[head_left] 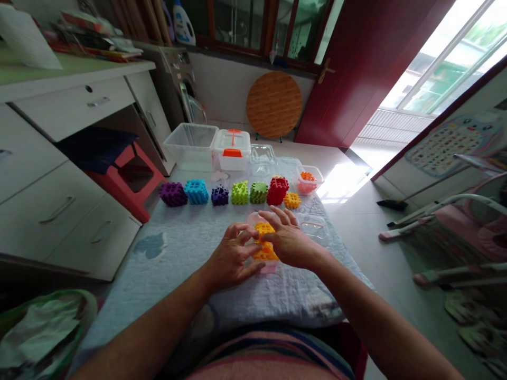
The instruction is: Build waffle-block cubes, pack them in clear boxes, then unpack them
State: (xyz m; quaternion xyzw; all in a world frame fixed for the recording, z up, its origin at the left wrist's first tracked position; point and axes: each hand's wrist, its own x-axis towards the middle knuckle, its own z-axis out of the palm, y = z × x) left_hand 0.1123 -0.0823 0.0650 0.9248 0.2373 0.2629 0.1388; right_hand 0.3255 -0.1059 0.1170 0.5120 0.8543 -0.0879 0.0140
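In front of me on the cloth, a small clear, pinkish plastic box [269,268] holds yellow-orange interlocking blocks [266,254]. My left hand [236,257] is at the left side of this box, fingers apart, its fingertips at the blocks and its thumb near the box's front rim. From the right, my right hand [292,240] reaches over the blocks with fingers spread; its thumb lies close above them. Both hands partly hide the box. A clear lid [312,227] lies just right of my right hand.
Block clusters stand in a row beyond: purple [173,194], light blue [197,191], dark blue [219,195], lime [240,193], green [259,192], red [278,190] and yellow [292,200]. Behind are an orange-block box [310,182], a large clear bin [190,150] and an orange-latched box [232,153].
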